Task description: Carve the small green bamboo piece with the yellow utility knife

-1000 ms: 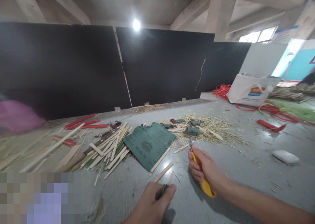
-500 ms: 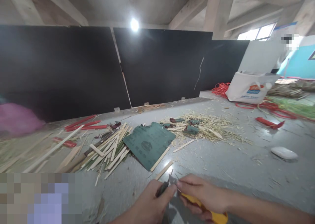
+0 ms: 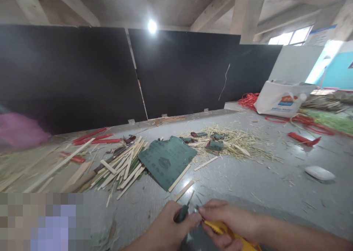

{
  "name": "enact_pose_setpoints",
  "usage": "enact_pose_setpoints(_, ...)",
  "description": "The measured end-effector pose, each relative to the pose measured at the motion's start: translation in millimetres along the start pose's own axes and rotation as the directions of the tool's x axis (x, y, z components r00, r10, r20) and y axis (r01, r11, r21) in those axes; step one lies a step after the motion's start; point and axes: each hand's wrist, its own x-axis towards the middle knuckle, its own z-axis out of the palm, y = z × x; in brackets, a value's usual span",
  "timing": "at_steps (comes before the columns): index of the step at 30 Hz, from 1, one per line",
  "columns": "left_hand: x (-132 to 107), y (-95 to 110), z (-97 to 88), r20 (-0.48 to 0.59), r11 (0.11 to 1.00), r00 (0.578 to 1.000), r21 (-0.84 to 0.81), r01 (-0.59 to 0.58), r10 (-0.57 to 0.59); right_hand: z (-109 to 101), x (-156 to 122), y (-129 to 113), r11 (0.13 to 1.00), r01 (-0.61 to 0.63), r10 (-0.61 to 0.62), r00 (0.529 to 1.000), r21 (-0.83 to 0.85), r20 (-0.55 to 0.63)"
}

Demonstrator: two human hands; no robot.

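My left hand (image 3: 179,221) is closed at the bottom centre, holding a small folded dark green piece (image 3: 182,213) that looks like sandpaper. A thin bamboo strip (image 3: 191,197) sticks up out of it. My right hand (image 3: 220,218) grips a yellow utility knife (image 3: 217,227), its front end close to my left thumb. The blade is small and blurred, and I cannot tell whether it touches the strip. Beyond my hands lies a dark green sandpaper sheet (image 3: 168,162), with a pile of pale bamboo strips (image 3: 128,170) to its left.
Thin shavings (image 3: 242,148) with torn green scraps lie behind the sheet. A white computer mouse (image 3: 320,173) is on the right, near a red piece (image 3: 305,139). Farther back stands a white bag (image 3: 284,98) beside red strapping (image 3: 248,100). A black panel (image 3: 187,71) borders the back.
The knife's front end has come slightly down, back toward my left thumb. My left hand keeps its hold. A partly seen person at the far right has left view.
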Motion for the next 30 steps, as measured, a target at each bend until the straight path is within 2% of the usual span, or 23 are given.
enact_pose_setpoints(4, 3.0, -9.4, 6.5, -0.069, 1.000, 0.998, -0.006, -0.012, 0.012, 7.0, 2.5, 2.0, 0.997, 0.059, -0.054, 0.993, 0.052, -0.101)
enact_pose_setpoints(8, 2.9, -7.0, 5.9, -0.050, 0.999, 0.998, -0.030, -0.028, 0.027, 16.7, 5.9, 6.9, 0.988, 0.139, -0.124, 0.973, 0.060, -0.195)
enact_pose_setpoints(12, 1.6, 1.6, 3.1, -0.001, 0.999, 0.999, -0.026, -0.038, 0.038, 22.7, 10.3, 15.3, 0.972, 0.231, -0.211, 0.933, 0.035, -0.291)
enact_pose_setpoints(14, 0.7, 5.3, 3.0, 0.018, 0.997, 0.998, -0.038, -0.060, 0.061, 23.5, 12.8, 20.4, 0.968, 0.250, -0.234, 0.923, 0.015, -0.306)
enact_pose_setpoints(19, -0.7, 7.4, 4.8, -0.047, 0.998, 0.998, -0.038, -0.052, 0.050, 22.2, 16.5, 26.5, 0.965, 0.261, -0.256, 0.901, -0.033, -0.350)
enact_pose_setpoints(24, 3.8, 1.4, 5.3, -0.079, 0.996, 0.996, -0.083, -0.042, 0.035, 22.5, 17.5, 21.7, 0.961, 0.269, -0.270, 0.876, -0.060, -0.400)
enact_pose_setpoints(30, 11.3, -6.7, 5.5, -0.081, 0.988, 0.996, -0.142, -0.053, 0.042, 20.9, 21.7, 14.1, 0.953, 0.290, -0.302, 0.870, -0.091, -0.390)
